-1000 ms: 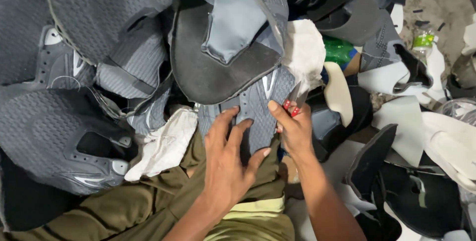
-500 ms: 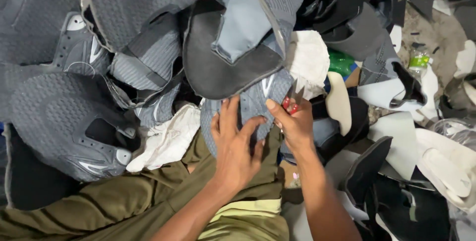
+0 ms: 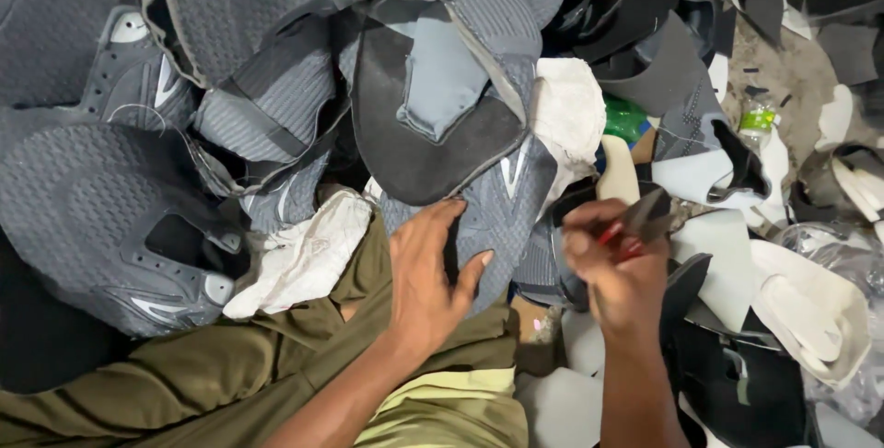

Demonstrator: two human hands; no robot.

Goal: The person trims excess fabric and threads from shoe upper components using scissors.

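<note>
Pressing our left hand (image 3: pixel 425 284) flat and open on the grey shoe upper (image 3: pixel 497 218) lying across our lap, we pin it steady, while our right hand (image 3: pixel 615 268) grips a small red-handled cutter (image 3: pixel 635 222) beside its edge, among piled uppers (image 3: pixel 101 218).

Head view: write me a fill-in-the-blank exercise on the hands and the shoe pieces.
1. The left hand lies flat on a ____ shoe upper.
2. The right hand grips a small tool with ____ handles.
3. The person's trousers are ____ in colour.
4. Beside the left hand lies a crumpled ____ cloth.

Missing words: grey; red; olive green; white
</note>
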